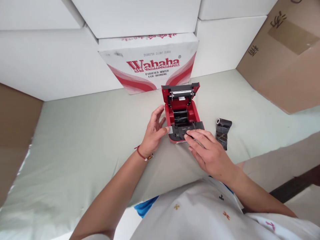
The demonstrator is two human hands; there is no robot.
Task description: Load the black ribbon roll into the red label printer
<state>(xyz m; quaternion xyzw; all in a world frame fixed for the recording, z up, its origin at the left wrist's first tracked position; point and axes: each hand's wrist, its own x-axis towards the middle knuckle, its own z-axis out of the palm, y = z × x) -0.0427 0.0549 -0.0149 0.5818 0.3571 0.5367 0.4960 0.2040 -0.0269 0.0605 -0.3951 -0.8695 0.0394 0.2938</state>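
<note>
A small red and black label printer [197, 115] stands on the cloth-covered table with its lid [180, 91] tipped back. Inside lies a black roll [180, 116], glossy like film. My left hand [155, 131] grips the printer's left side, fingers along the red wall and thumb on a small grey strip [170, 130] at the front left corner. With fingers stretched out, my right hand [207, 148] rests its fingertips on the black front part [185, 129]. Right of the printer, a loose black ribbon roll [223, 123] with a pale core lies partly unwound.
Behind the printer stands a white and red Wahaha water carton [152, 63], against stacked white boxes [55, 63]. Brown cardboard boxes stand at the right [287, 66] and left [15, 133]. Pale green cloth [87, 133] covers the table, whose front edge runs close to my body.
</note>
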